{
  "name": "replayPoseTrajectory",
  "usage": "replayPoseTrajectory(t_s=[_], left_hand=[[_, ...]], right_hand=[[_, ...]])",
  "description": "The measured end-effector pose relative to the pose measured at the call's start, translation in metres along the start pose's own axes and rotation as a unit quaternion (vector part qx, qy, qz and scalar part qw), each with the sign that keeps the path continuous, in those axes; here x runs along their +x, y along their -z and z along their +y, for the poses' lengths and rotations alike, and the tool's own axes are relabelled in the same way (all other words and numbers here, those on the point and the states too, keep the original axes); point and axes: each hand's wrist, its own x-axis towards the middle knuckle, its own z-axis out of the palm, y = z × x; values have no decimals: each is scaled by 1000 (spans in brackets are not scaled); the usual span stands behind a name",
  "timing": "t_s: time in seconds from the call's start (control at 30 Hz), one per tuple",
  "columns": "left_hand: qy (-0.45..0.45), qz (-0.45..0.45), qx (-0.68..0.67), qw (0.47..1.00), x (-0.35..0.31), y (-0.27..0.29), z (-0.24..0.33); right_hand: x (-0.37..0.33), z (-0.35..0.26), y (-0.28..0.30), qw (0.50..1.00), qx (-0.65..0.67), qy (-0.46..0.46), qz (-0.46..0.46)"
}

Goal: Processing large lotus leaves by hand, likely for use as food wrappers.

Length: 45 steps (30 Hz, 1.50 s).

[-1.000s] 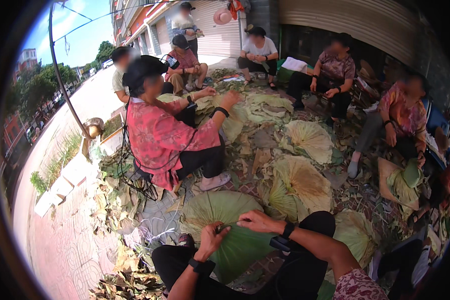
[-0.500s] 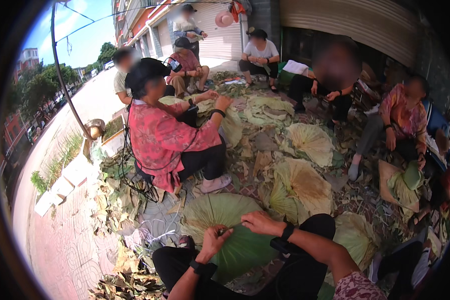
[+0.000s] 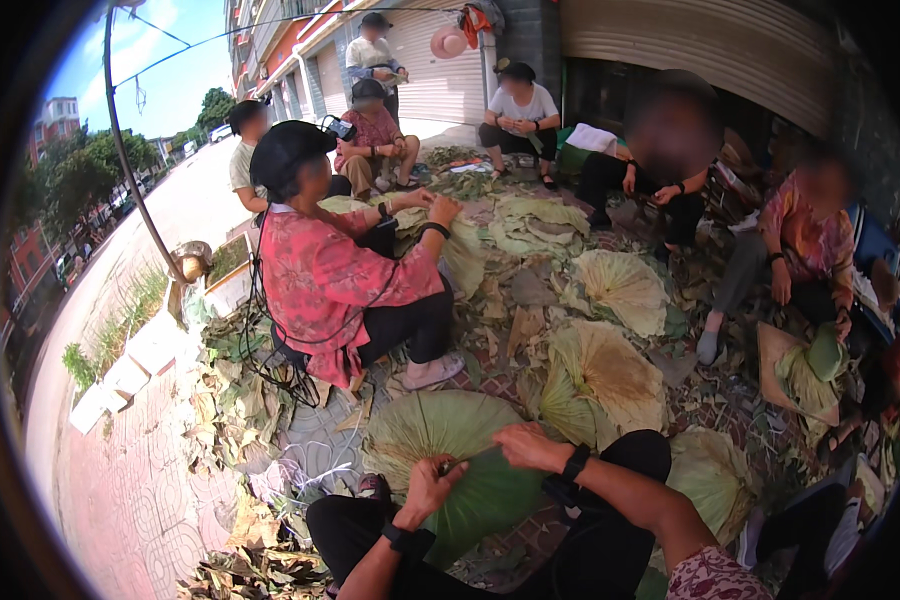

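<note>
A large round lotus leaf [image 3: 492, 500], darker green on its near half, lies across my knees. My left hand [image 3: 432, 488] is closed near its middle, with thumb and fingers bunched on the leaf. At the leaf's upper right side my right hand [image 3: 528, 447] pinches it, fingers pressed together. A paler part of leaf [image 3: 440, 420] with fine ribs spreads beyond both hands; whether it is the same leaf or another beneath, I cannot tell. Just past my right hand rest a folded greenish leaf and a browner dried leaf [image 3: 620, 375].
A person in a red patterned shirt [image 3: 345, 280] squats ahead on the left. Several other people sit around the leaf-strewn paving. More flat leaves [image 3: 620, 290] lie ahead, another pale leaf [image 3: 708, 475] beside my right knee. Torn dry scraps [image 3: 255, 575] are heaped at lower left.
My right hand has shifted slightly right, and the dark green part's right edge has drawn inward. My left hand stays almost in place on the leaf.
</note>
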Motion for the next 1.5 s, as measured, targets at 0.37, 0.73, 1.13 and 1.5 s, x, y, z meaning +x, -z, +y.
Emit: replayPoseTrajectory(t_s=[0.37, 0.73, 1.13, 1.5], left_hand=[[-5, 23, -29, 999, -2, 2, 10], [2, 24, -19, 1000, -3, 4, 11], [0, 38, -14, 999, -2, 5, 11], [-16, 56, -60, 997, 4, 3, -9]], right_hand=[[-7, 27, -31, 997, -48, -55, -4], [-2, 18, -9, 993, -92, -79, -16], [0, 14, 3, 991, -72, -107, -18], [7, 14, 11, 979, -120, -159, -40]])
